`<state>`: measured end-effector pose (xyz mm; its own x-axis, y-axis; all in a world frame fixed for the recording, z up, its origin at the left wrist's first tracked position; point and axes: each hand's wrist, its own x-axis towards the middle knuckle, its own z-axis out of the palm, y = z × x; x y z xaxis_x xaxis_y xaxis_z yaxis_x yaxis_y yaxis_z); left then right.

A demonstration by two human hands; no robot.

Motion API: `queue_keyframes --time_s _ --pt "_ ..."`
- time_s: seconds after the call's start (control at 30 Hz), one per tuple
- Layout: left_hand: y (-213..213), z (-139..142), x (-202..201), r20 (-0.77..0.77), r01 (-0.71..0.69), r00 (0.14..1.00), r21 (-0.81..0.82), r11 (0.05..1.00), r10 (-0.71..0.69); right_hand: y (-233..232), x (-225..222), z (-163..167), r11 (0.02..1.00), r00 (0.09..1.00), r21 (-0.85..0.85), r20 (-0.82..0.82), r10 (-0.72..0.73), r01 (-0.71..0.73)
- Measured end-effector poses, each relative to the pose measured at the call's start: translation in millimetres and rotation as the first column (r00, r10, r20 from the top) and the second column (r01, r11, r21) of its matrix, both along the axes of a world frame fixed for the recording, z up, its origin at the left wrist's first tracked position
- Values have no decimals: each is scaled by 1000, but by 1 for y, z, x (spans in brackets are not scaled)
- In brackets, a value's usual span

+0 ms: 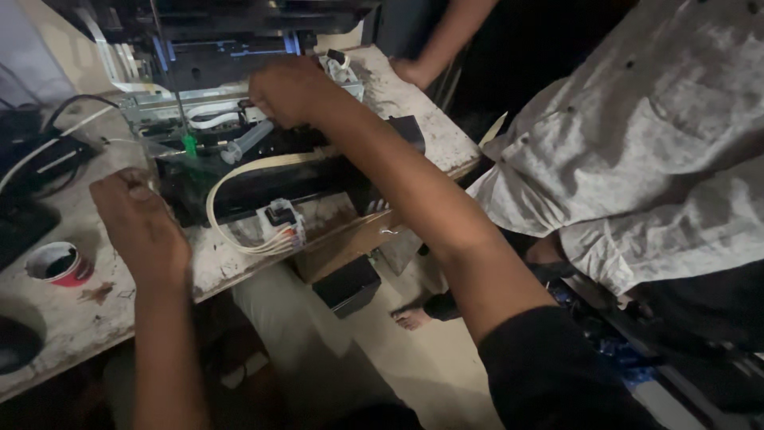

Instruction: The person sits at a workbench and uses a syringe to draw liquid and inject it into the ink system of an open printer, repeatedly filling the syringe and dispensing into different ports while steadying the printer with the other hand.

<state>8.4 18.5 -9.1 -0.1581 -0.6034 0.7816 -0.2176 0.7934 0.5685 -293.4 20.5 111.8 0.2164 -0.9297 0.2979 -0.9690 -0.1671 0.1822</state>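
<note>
Dim workshop, stained white bench (87, 318) carried an opened printer mechanism (239, 171). Right hand (293, 89) pinched shut on a clear syringe (245, 143) over the mechanism, tip angled down toward it. Left hand (139, 223) curled closed at the mechanism's left edge, seemingly bracing; contents of that grip unclear. Small red-walled ink cup (57, 263) stood near the left hand. Another person's hand (414, 72) rested on the far bench edge.

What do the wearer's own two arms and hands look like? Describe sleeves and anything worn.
Both hands are bare: no gloves, rings or watch show. The left hand and its forearm are uncovered to the frame's edge. The right hand has a bare forearm; a dark sleeve begins near the elbow.
</note>
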Motion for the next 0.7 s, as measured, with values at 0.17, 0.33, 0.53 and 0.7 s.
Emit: queue_keyframes --time_s 0.17,0.33,0.53,0.7 --pt "-1 2 -4 54 -44 997 -45 998 46 -1 -7 -5 1000 999 28 51 -11 10" --pt "2 14 4 8 -22 1000 -24 999 22 -6 -11 8 989 997 138 55 52 -59" --pt "10 26 8 -39 18 999 19 1000 -17 5 -1 20 988 998 156 64 -10 0" --pt "12 27 11 -53 24 998 33 999 -22 11 6 22 984 994 174 109 12 -31"
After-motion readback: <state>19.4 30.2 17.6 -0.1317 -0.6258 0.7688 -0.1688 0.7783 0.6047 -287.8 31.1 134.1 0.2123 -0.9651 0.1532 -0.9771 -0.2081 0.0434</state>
